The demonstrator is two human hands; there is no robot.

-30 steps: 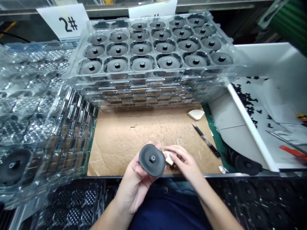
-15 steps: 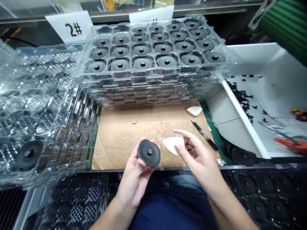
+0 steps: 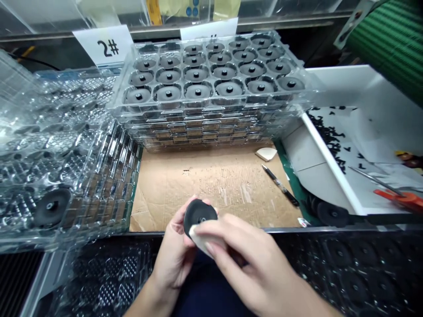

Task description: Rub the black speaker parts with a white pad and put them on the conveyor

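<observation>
While the left hand [image 3: 176, 246] grips a black disc [image 3: 194, 211] over the cardboard's [image 3: 165, 185] near edge, the right hand [image 3: 251, 255] pinches a white wedge pad [image 3: 200, 242] at its face; this piece seems unfinished, though the clear tray [image 3: 211, 105] behind holds many similar discs [image 3: 229, 89].

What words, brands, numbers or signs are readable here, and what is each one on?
"2#": white paper sheet at the back left.
Unreadable: second white paper sheet at the back centre; only the top of a mark shows above the clear plastic tray.
Too small to read: markings on the slim black pen and the small white sticker.
</observation>
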